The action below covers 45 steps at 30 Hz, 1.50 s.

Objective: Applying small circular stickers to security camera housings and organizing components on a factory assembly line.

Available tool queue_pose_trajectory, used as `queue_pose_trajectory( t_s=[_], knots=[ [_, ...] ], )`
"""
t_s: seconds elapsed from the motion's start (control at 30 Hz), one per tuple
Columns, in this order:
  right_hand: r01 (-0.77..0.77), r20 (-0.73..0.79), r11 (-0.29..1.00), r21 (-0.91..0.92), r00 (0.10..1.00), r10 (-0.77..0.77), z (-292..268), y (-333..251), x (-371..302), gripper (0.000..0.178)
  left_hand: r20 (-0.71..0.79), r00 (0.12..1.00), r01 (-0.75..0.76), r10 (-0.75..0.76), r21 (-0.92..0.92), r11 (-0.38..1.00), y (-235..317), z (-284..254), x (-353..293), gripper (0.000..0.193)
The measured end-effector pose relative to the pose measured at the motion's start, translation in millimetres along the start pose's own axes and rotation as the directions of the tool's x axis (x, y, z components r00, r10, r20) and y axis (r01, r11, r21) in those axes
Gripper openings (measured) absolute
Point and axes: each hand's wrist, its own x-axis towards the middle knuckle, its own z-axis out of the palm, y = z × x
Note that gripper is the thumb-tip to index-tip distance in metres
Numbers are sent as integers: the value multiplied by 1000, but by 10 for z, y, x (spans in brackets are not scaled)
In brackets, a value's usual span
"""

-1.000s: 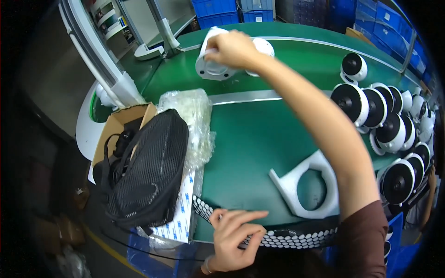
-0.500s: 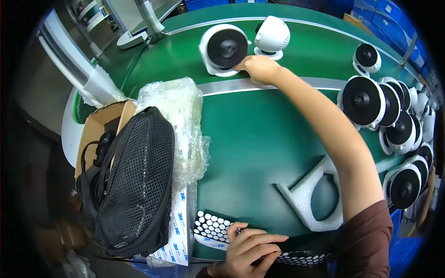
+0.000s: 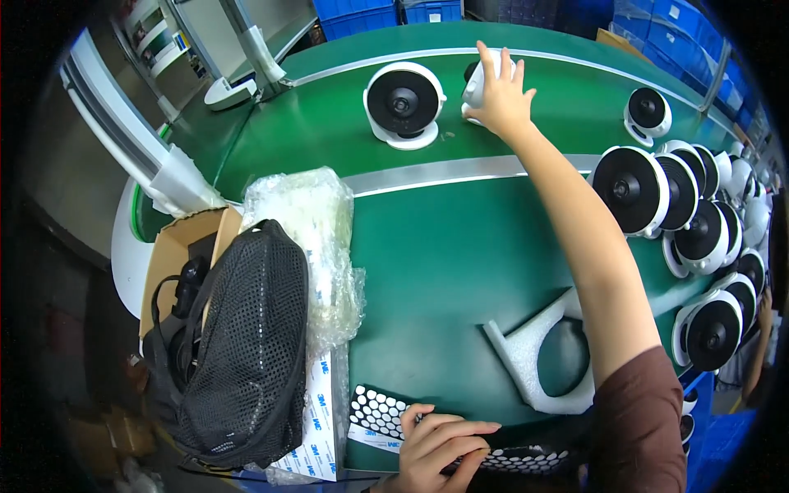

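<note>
My right hand point(image 3: 501, 97) reaches far forward, fingers spread, at a white rounded fan-like device point(image 3: 471, 89) that it partly hides. Whether the palm touches it I cannot tell. Left of it stands a similar device point(image 3: 403, 103) with a round black front and white base. My left hand point(image 3: 440, 450) lies at the near edge, fingers stretched to the right, over a black sheet of white round stickers point(image 3: 378, 409). Part of the sheet is hidden under the hand. A grey foam cutout point(image 3: 526, 374) lies beside my right forearm.
Several black-fronted white devices point(image 3: 629, 189) crowd the right side. At left are a black mesh bag point(image 3: 246, 345), an open cardboard box point(image 3: 177, 242) and bubble wrap point(image 3: 300, 209). A metal strip point(image 3: 436, 177) crosses the green surface. Blue bins point(image 3: 357, 20) stand behind.
My right hand has left the base of the left device, moved right to the other one and spread its fingers. The left device sits slightly farther back. My left hand stays put.
</note>
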Motion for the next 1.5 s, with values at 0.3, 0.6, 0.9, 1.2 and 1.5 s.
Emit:
queue_pose_trajectory(
  t_s=[0.3, 0.6, 0.9, 1.2, 1.5],
  knots=[
    [99, 90, 994, 35, 991, -102, -932, 66, 330, 92, 56, 998, 22, -25, 60, 998, -35, 28, -74, 6],
    [-311, 762, 769, 558, 559, -327, -2845, 329, -627, 62, -78, 981, -177, 178, 19, 984, 17, 137, -22, 2],
    [-491, 816, 700, 518, 530, -232, -2411, 687, -1608, 49, 88, 948, -295, 306, -123, 948, 113, 595, 1, 2],
    [-121, 352, 690, 714, 914, -204, -3301, 704, -1771, 23, -44, 923, -377, 382, 81, 922, 297, 401, -176, 3],
    [-206, 473, 538, 817, 774, -421, -3360, 635, -2605, 14, 140, 904, -423, 405, 142, 895, 523, 375, -110, 8]
  ],
)
